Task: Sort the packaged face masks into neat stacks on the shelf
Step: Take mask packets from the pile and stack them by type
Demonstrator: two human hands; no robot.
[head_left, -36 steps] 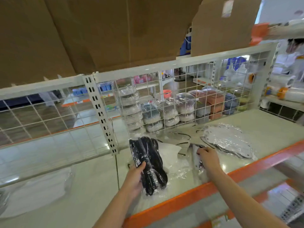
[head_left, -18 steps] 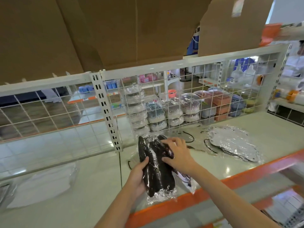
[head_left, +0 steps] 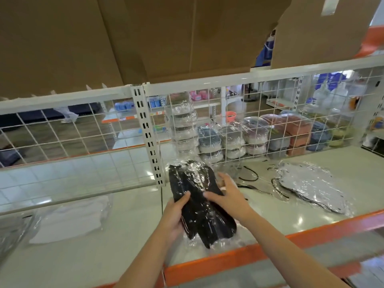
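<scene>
While the shelf (head_left: 311,215) is wide and pale, its free room is not equal on both sides: to the left a large bare stretch lies open past the white upright post (head_left: 148,138), and at the back the wire grid (head_left: 259,121) closes the way. Along the front runs an orange edge (head_left: 239,254), and anything pushed over it would fall. On the right a flat pile of silver-wrapped masks (head_left: 311,183) lies well apart from the hands. On the far left rests a white packet (head_left: 70,219).

Near the front edge, the bundle of black masks (head_left: 199,206) in clear film is held just above the shelf. I judge it light, soft and slippery, so it may slide apart. The left hand (head_left: 173,217) grips its lower side with the thumb on top; the right hand (head_left: 228,197) lies on it with curled fingers, pressing the film. Holding it across the middle seems safest.
</scene>
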